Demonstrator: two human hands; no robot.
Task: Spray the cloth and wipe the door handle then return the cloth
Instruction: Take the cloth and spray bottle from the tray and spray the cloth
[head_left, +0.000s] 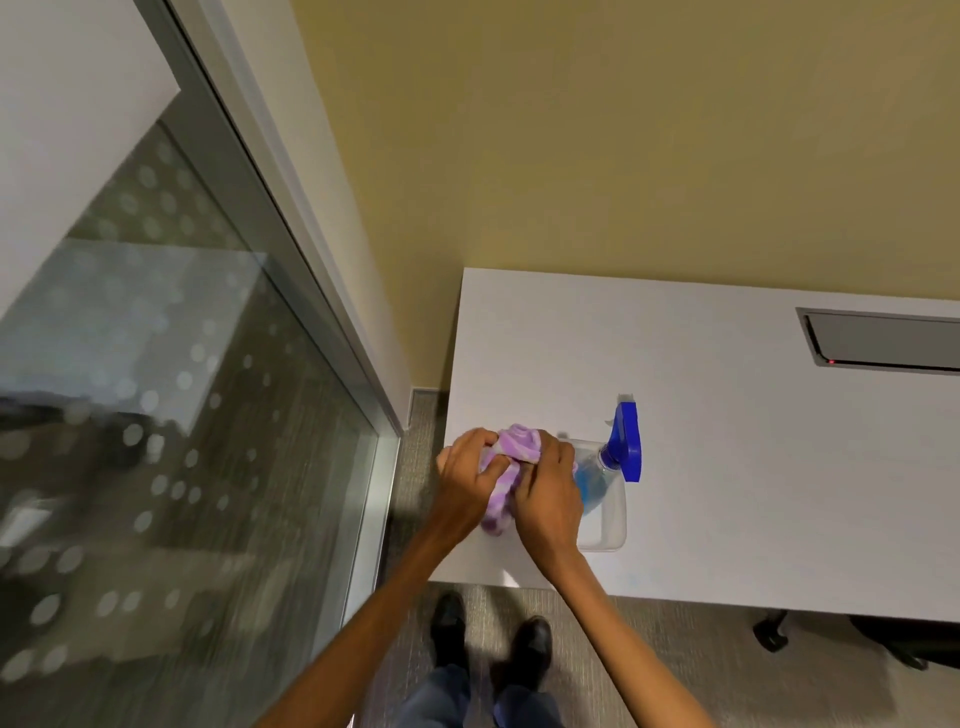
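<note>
A purple and white cloth (511, 451) is bunched between both hands above the left front corner of the white table (727, 467). My left hand (467, 480) grips its left side and my right hand (548, 493) grips its right side. Just right of my right hand, a spray bottle (621, 449) with a blue trigger head and blue liquid lies in a clear plastic tray (613, 530). No door handle is in view.
A glass door or panel with a metal frame (322, 291) and frosted dots fills the left side. A yellow wall stands behind the table. A grey cable hatch (883, 340) is set into the table at right. Chair casters (774, 631) show under the table edge.
</note>
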